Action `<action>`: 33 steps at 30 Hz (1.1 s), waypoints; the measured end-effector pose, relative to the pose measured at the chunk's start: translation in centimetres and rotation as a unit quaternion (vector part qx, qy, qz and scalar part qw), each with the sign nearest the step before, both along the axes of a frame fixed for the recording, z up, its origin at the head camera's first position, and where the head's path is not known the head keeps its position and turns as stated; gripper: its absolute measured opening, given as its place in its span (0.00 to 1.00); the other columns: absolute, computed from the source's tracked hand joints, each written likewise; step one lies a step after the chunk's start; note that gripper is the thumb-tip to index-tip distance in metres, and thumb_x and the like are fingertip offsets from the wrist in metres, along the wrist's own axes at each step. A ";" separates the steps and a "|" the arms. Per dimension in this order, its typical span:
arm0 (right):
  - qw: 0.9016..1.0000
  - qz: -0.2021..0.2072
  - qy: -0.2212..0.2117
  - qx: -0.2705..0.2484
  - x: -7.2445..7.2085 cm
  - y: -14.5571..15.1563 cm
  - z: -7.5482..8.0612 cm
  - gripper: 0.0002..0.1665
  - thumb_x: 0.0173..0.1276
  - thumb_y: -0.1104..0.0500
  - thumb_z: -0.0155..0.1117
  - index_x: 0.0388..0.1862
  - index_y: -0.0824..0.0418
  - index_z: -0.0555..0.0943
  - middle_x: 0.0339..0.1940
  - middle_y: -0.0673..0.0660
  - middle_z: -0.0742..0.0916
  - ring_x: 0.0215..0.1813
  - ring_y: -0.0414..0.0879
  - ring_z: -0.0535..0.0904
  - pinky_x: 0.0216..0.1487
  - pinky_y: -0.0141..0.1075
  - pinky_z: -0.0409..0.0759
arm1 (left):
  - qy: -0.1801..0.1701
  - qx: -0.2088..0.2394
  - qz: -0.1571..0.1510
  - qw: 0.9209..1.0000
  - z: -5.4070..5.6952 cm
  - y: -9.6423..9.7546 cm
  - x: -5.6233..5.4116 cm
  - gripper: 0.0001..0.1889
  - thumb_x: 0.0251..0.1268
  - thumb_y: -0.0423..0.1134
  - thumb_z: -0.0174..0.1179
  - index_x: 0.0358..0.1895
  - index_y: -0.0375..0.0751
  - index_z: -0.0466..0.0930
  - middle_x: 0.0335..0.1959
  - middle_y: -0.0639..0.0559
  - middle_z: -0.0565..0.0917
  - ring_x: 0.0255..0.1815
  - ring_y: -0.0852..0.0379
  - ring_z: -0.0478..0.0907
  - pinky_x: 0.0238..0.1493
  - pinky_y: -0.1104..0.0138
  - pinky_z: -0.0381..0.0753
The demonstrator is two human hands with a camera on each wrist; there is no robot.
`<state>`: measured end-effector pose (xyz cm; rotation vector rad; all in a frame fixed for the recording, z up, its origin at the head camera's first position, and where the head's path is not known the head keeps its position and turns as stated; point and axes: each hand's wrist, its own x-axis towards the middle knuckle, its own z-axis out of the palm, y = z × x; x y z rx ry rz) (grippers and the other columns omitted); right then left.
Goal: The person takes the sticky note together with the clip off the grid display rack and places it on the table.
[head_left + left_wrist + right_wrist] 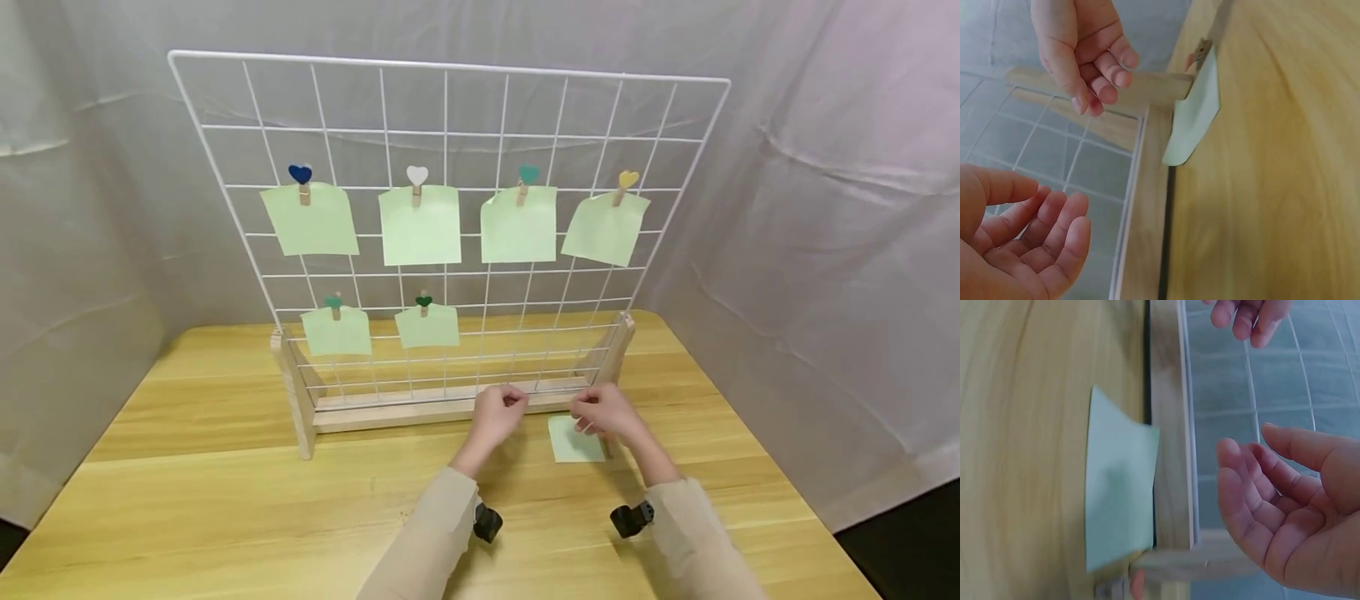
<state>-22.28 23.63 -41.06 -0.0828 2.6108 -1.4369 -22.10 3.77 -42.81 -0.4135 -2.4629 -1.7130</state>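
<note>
On the wooden table [225, 517], a loose green note [574, 450] is lying before the wire grid [446, 133], and I am poising left hand [498, 413] and right hand [604, 411] nearby, half-open, empty, judging that pinching one edge should avoid creasing.

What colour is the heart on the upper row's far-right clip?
The heart is yellow; the head view shows it best.

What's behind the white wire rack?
Through the gaps of the white wire rack you can see grey cloth and, lower down, part of the wooden table. The bits behind the six clipped green notes can't be seen, because the notes cover them.
</note>
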 end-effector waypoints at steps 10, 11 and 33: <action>0.998 0.028 0.023 -0.053 -0.8 -3.0 1.7 0.15 0.63 0.63 0.57 0.37 0.78 0.76 0.27 0.66 0.80 0.25 0.50 0.80 0.28 0.38 0.79 | 0.018 0.033 0.015 0.999 0.5 -1.9 0.3 0.06 0.53 0.28 0.57 0.31 0.27 0.81 0.24 0.47 0.80 0.23 0.60 0.73 0.26 0.72 0.73; 0.998 0.031 0.024 -0.052 -0.9 -3.2 1.9 0.15 0.63 0.63 0.57 0.37 0.78 0.76 0.27 0.66 0.80 0.25 0.50 0.80 0.28 0.37 0.79 | 0.018 0.039 0.014 0.999 0.6 -2.1 0.3 0.06 0.54 0.28 0.57 0.32 0.27 0.80 0.24 0.46 0.80 0.23 0.59 0.74 0.26 0.73 0.74; 0.988 0.090 0.101 -0.078 -1.8 -7.8 5.1 0.15 0.63 0.61 0.57 0.38 0.75 0.77 0.25 0.63 0.81 0.25 0.50 0.79 0.27 0.39 0.79 | 0.029 0.077 0.068 0.994 3.0 -6.4 1.2 0.07 0.56 0.30 0.57 0.34 0.29 0.80 0.27 0.43 0.80 0.25 0.56 0.75 0.23 0.72 0.72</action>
